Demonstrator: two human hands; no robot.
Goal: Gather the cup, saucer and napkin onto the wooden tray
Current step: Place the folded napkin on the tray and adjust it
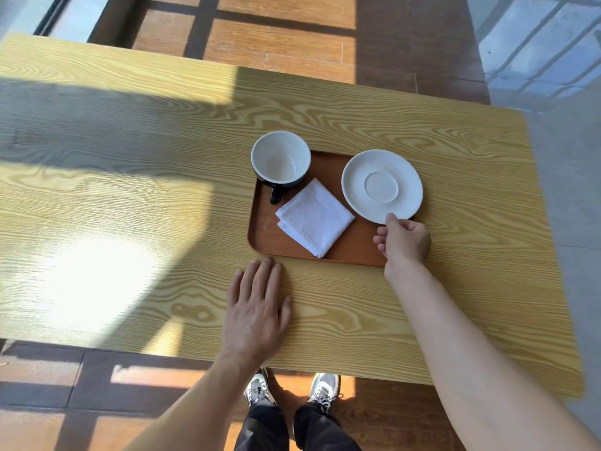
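A brown wooden tray (354,245) lies on the table, right of centre. At its far left corner stands a cup (280,159), white inside and dark outside, with its handle towards me. A folded white napkin (314,217) rests in the tray's middle. The white saucer (381,185) is over the tray's far right corner, slightly tilted and overhanging the edge. My right hand (405,240) pinches the saucer's near rim between thumb and fingers. My left hand (257,307) lies flat on the table, fingers spread, just in front of the tray's near edge.
The light wooden table (130,190) has its near edge by my legs and its right edge beyond the tray. Sunlight patches and shadows cross its left half. Reddish floor tiles surround it.
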